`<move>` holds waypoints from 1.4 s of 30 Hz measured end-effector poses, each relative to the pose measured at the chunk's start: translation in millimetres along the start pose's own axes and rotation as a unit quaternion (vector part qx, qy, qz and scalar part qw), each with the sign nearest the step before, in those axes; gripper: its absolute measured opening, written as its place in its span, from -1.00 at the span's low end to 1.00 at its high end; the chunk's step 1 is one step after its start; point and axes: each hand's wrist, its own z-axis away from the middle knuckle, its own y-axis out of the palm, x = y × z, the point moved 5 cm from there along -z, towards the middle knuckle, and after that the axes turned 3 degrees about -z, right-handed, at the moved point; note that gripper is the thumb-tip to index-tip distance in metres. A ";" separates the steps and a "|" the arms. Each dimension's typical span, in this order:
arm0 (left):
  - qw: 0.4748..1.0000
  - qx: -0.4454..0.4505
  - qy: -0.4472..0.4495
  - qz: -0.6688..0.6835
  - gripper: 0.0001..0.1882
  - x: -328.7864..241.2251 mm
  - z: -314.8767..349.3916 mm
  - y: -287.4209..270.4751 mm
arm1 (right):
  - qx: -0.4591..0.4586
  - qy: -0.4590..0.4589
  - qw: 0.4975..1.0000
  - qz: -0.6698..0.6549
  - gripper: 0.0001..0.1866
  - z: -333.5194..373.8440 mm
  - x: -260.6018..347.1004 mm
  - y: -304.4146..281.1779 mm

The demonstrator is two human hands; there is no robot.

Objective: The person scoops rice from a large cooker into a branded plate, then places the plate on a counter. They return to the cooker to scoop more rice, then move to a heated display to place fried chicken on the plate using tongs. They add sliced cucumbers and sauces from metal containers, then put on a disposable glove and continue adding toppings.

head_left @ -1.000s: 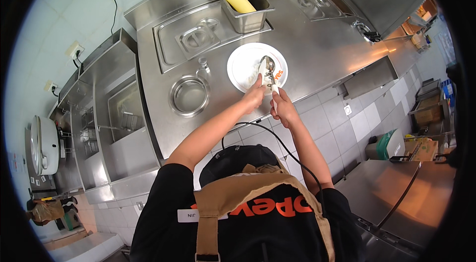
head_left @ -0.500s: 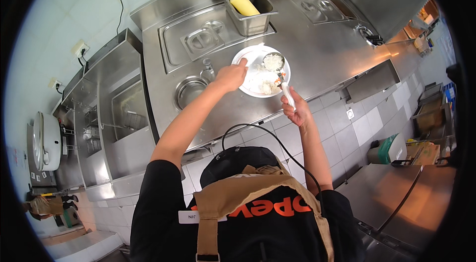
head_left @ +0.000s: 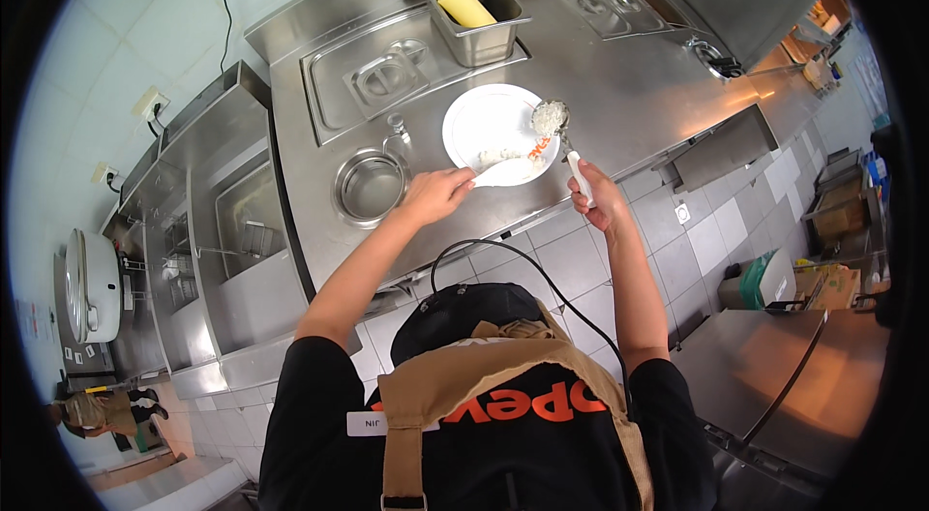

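Over the steel counter, a round white plate (head_left: 481, 121) carries some loose white rice (head_left: 495, 157) on its near part. My left hand (head_left: 437, 195) is closed on the handle end of a white rice paddle (head_left: 505, 172), whose flat blade lies across the plate's near rim beside the rice. In my right hand (head_left: 602, 198) is the white handle of a metal scoop (head_left: 565, 140). Its bowl, heaped with white rice (head_left: 550, 117), hangs over the plate's right rim. Orange print shows on the plate's right side.
Behind the plate stands a deep steel container (head_left: 484, 44) with a yellow squeeze bottle (head_left: 463, 3). Left of the plate are a round steel well (head_left: 370, 188) and a lidded pan (head_left: 385, 77). A white cooker (head_left: 94, 286) sits far left; another person (head_left: 104, 412) is at lower left.
My left hand has come nearer and left, bringing the paddle from the plate's far left to its near rim. The rice-filled scoop has shifted from over the plate toward its right rim.
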 end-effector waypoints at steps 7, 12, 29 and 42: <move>0.997 -0.023 -0.036 -0.060 -0.83 1.7 -24.5 15.8 | 0.011 0.003 1.000 -0.004 -0.71 -5.1 -5.2 3.7; 0.998 0.001 -0.060 -0.003 -0.83 -6.2 -28.6 10.3 | 0.019 -0.015 1.000 -0.018 -0.73 -7.7 1.1 -0.1; 0.898 0.062 -0.310 0.306 -0.39 8.0 10.2 16.0 | -0.121 -0.105 0.915 0.370 -0.49 13.1 7.1 -7.1; 0.982 -0.054 -0.160 0.083 -0.31 -39.4 -30.8 60.9 | -0.073 -0.048 0.931 0.355 -0.55 12.4 -44.1 39.7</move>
